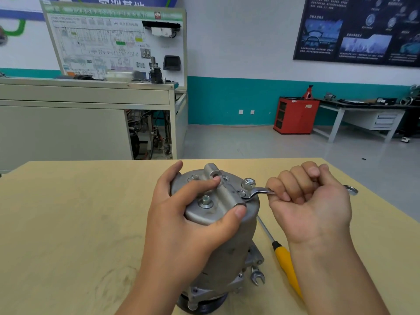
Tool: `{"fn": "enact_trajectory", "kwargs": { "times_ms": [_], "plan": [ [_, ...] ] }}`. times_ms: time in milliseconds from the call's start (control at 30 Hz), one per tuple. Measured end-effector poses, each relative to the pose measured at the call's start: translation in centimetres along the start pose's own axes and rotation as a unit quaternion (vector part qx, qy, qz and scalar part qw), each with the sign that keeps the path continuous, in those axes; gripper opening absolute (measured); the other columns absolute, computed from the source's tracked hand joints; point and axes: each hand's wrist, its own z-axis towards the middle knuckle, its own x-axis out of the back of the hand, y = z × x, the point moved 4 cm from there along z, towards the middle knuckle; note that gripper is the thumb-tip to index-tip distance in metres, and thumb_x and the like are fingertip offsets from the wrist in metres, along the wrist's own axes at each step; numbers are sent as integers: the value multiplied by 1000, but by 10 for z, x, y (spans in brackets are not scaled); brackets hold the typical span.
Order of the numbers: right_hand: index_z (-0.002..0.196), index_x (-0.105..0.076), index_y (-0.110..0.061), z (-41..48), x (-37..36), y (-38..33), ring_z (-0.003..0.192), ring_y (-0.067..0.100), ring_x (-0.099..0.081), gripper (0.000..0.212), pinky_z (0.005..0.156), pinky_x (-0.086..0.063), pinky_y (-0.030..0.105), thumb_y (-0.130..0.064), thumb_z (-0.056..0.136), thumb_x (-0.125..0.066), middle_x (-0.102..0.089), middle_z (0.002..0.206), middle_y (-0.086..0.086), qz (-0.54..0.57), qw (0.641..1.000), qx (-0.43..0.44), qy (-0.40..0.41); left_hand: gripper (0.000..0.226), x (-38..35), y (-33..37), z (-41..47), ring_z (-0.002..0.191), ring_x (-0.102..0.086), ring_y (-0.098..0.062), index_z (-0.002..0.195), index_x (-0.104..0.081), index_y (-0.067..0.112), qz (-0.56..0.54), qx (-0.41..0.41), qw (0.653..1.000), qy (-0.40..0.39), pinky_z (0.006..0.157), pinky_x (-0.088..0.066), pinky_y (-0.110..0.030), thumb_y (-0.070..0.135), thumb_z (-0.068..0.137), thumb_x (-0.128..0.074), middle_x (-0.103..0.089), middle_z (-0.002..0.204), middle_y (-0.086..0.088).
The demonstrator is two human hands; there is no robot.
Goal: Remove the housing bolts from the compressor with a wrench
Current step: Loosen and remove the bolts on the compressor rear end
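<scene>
my right hand (311, 201) grips wrench (261, 191) | it lies sideways, head on right bolt (248, 183) just left of my fist | left hand (181, 214) hugs compressor (227, 223)

The compressor (229, 244) is a grey metal cylinder standing on end on the tabletop (68, 223), its dark pulley end down and its round end cover facing up. A raised rib with a hollow boss crosses the cover. Hex bolts stand up from the cover: one near the front edge (205, 200), one at the right edge (248, 183), and a smaller one at the far left (193, 177). The wrench (259, 191) is a flat silver bar lying roughly level, one end seated at the base of the right-edge bolt, its ring end (351, 190) pointing right, clear of the compressor.
</scene>
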Motion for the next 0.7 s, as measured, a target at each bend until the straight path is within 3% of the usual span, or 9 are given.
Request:
{"fn": "enact_trajectory", "kwargs": {
  "times_ms": [167,333,400,533,633,700],
  "plan": [
    [42,-42,-14,16,-11,6,26,8,-15,65,30,-17,16,-33,102,-28,-19,35,-6,-34,992,-117,-18,47,6,-1,8,125,-38,16,88,-68,57,-42,9,998,-54,86,-30,4,61,42,-68,-42,138,21],
    [57,-47,-12,26,-5,5,30,5,-26,45,32,-28,15,-27,99,-39,-26,39,-6,-78,993,-89,-19,48,4,-1,10,125,-38,14,90,-69,56,-38,4,997,-70,86,-31,3,62,43,-69,-41,136,26],
    [68,-47,-12,32,3,4,38,7,-32,32,39,-32,16,-25,97,-45,-32,44,-5,-185,982,-47,5,48,3,-1,8,125,-38,15,90,-69,55,-41,5,997,-65,88,-32,2,62,43,-69,-41,135,27],
    [75,-42,-14,35,13,11,36,7,-26,34,38,-22,18,-43,90,-55,-29,44,-5,-493,869,-35,-11,46,2,-2,8,125,-38,15,90,-69,53,-47,2,997,-55,89,-33,1,61,44,-69,-43,135,25],
    [61,-47,-15,32,2,18,36,5,-42,38,38,-35,16,-37,88,-62,-44,41,-10,-615,784,-25,-78,47,1,-2,8,127,-37,15,92,-67,53,-46,-2,997,-54,88,-31,2,62,46,-69,-43,135,24],
    [68,-62,-9,33,-11,21,46,4,-52,30,48,-41,17,-32,87,-65,-54,48,-9,-680,725,-18,-110,48,1,-3,8,129,-35,13,94,-67,52,-45,-2,997,-56,89,-31,1,62,47,-69,-43,135,24]
  ]
}}
